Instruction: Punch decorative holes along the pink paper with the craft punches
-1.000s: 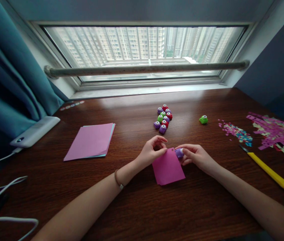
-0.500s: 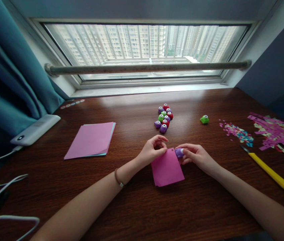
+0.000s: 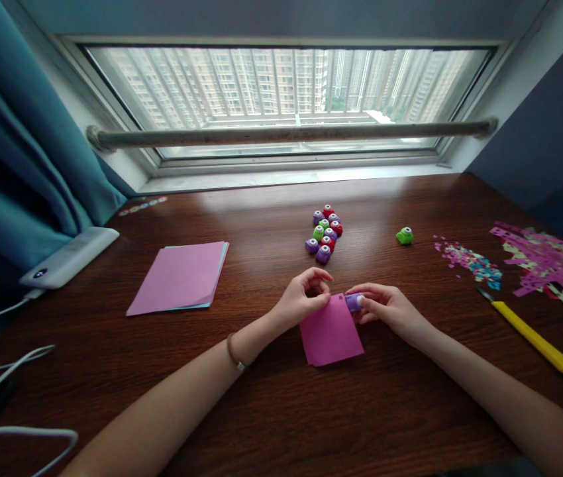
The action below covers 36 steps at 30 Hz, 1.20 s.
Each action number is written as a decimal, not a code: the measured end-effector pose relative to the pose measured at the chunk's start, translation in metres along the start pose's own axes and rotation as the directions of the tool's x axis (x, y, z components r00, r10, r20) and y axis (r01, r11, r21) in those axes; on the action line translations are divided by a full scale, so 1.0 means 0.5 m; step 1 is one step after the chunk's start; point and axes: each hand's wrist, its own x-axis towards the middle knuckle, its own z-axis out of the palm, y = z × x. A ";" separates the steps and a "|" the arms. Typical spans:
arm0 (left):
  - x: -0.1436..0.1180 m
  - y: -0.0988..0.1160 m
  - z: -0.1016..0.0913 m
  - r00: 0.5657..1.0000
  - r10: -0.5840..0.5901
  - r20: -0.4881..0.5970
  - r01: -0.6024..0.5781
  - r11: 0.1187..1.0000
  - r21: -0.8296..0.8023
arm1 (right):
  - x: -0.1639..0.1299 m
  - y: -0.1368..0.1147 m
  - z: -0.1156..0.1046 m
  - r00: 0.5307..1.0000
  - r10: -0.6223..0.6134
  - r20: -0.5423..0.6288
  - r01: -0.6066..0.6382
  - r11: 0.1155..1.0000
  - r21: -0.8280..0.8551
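Observation:
A small magenta sheet of paper point(image 3: 330, 333) lies on the dark wooden table point(image 3: 271, 411) in front of me. My left hand point(image 3: 303, 297) pinches its top left edge between thumb and fingers. My right hand point(image 3: 385, 309) grips a small purple paper punch point(image 3: 354, 303) that sits on the sheet's top right corner. One tiny punched hole shows near the sheet's top edge.
A cluster of several red, green and purple punches point(image 3: 324, 232) stands behind my hands; one green punch point(image 3: 405, 236) stands apart. A stack of pink paper point(image 3: 179, 277) lies left. Paper scraps point(image 3: 540, 262), a yellow knife point(image 3: 534, 339), a power bank point(image 3: 69, 258) and cables point(image 3: 8, 371) flank the table.
The sheet has slid slightly to the left and towards me under the punch. Both hands stay in nearly the same place.

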 end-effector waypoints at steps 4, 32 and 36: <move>-0.001 -0.001 0.002 1.000 0.022 -0.012 -0.021 1.000 0.022 | 0.001 0.001 0.000 1.000 0.004 -0.015 -0.004 1.000 -0.003; -0.014 0.003 0.011 0.983 0.185 -0.016 -0.147 0.828 0.542 | -0.001 0.017 0.010 0.999 -0.031 -0.010 0.028 0.978 -0.205; -0.015 0.003 0.012 0.979 0.203 0.006 -0.162 0.765 0.623 | -0.003 0.019 0.010 0.998 -0.059 0.000 0.057 0.964 -0.260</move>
